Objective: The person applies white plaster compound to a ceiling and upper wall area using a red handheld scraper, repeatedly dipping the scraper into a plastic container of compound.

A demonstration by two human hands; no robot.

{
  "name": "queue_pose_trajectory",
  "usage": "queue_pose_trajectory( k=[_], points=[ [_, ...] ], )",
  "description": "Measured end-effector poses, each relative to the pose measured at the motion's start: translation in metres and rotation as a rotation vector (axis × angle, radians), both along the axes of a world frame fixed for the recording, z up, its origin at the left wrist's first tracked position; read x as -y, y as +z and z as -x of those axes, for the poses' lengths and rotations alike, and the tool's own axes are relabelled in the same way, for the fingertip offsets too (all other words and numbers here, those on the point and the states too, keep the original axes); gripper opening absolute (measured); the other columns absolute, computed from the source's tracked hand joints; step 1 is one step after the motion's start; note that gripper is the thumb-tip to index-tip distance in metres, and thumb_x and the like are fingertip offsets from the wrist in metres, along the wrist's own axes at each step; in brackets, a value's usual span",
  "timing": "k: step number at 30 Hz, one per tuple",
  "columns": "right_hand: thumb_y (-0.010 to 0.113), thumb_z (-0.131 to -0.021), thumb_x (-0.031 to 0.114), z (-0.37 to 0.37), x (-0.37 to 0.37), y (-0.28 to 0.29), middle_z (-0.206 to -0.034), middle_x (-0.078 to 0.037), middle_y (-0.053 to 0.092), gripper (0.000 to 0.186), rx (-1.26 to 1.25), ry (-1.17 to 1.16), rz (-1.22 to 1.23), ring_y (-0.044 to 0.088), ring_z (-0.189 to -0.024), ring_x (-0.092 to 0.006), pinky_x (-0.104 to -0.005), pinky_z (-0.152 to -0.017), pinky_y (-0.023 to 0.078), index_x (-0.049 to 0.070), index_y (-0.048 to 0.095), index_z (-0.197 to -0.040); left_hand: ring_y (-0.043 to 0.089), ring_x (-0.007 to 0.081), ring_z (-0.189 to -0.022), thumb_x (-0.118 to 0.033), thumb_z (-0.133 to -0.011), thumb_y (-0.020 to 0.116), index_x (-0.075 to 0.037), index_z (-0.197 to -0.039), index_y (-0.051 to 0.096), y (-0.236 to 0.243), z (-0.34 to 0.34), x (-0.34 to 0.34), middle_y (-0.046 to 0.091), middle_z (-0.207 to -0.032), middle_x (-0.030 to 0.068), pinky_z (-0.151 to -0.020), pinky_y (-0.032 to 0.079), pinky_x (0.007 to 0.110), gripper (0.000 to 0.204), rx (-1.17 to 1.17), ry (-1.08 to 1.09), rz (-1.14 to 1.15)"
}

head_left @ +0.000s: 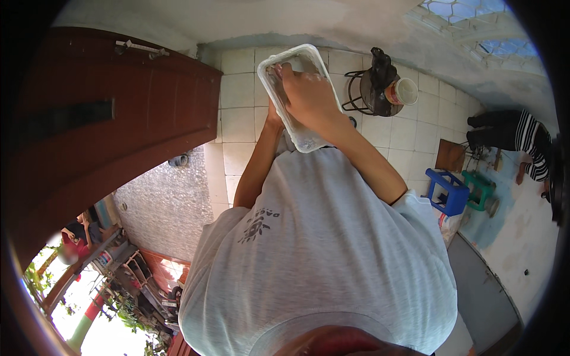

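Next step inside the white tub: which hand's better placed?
Right, probably: the right hand reaches over the rim into the white tub. The left hand is mostly hidden at the tub's outer left side, apparently supporting it.

The stool [375, 107] stands right of the tub [306, 141].

Can't see most of the left hand [273, 111], tucked beneath the white tray [306, 140]. Can't catch all the fingertips of the right hand [312, 98] either, down inside the tray, or much of the tray's floor behind that hand. Just right of the tray, can't identify the black bundle [382, 70], hiding part of the stool [387, 110]. Far right of the tray, losing the striped-shirted person [526, 135] into the dark rim. Far below-left, getting only a tiny, blurred person in red [77, 234].
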State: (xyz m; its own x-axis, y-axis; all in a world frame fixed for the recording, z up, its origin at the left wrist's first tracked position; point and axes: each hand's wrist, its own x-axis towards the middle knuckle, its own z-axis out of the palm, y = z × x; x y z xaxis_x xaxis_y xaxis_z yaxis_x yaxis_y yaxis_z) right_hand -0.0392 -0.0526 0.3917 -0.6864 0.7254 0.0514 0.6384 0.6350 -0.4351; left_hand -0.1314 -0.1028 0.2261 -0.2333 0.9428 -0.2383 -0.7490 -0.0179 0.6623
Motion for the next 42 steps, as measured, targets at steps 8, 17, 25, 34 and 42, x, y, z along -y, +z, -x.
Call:
queue_pose_trajectory(
  k=[8,17,25,34,42],
  points=[
    [0.067,-0.089,0.016,-0.006,0.003,-0.003,-0.078,-0.019,0.072,0.028,0.076,0.183,0.048,0.074,-0.073,-0.035,-0.0456,-0.067,0.059,-0.003,0.061,-0.109,0.058,0.031,-0.129,-0.065,-0.103,0.048,-0.01,-0.151,0.044,-0.048,0.015,0.009,0.057,-0.143,0.0145,-0.109,0.05,0.048,0.073,0.13,-0.058,-0.002],
    [0.068,-0.086,0.012,0.0,-0.017,0.021,-0.078,-0.02,0.07,0.029,0.105,-0.053,-0.016,0.074,-0.076,-0.0375,-0.048,-0.064,0.06,-0.002,0.058,-0.11,0.045,0.0269,-0.143,-0.088,-0.091,0.026,-0.014,-0.156,0.037,0.016,0.007,-0.023,0.045,-0.155,0.0083,-0.121,0.038,0.045,0.1,0.276,0.011,-0.075],
    [0.068,-0.086,0.009,0.002,-0.019,-0.014,-0.085,-0.026,0.07,0.037,0.027,-0.003,-0.041,0.073,-0.083,-0.04,-0.0511,-0.066,0.06,-0.002,0.056,-0.119,0.046,0.0254,-0.14,-0.088,-0.09,0.028,-0.014,-0.157,0.035,0.024,0.007,-0.025,0.048,-0.15,0.0071,-0.119,0.038,0.043,0.1,0.12,0.059,0.004],
    [0.067,-0.088,0.01,-0.01,-0.013,-0.009,-0.086,-0.025,0.071,0.041,0.026,0.207,0.152,0.074,-0.082,-0.0415,-0.0495,-0.071,0.06,0.004,0.059,-0.128,0.051,0.0274,-0.135,-0.089,-0.089,0.032,-0.014,-0.158,0.034,-0.051,0.035,-0.012,0.049,-0.148,0.0111,-0.114,0.044,0.045,0.102,0.289,0.003,0.043],
    [0.067,-0.084,0.004,-0.013,-0.019,-0.036,-0.083,-0.029,0.07,0.04,-0.059,-0.008,0.088,0.072,-0.078,-0.0469,-0.0536,-0.072,0.059,-0.012,0.056,-0.12,0.05,0.0276,-0.135,-0.088,-0.09,0.032,-0.016,-0.158,0.034,-0.006,0.018,-0.026,0.049,-0.15,0.0089,-0.115,0.044,0.044,0.099,0.219,0.131,-0.075]
  ],
)
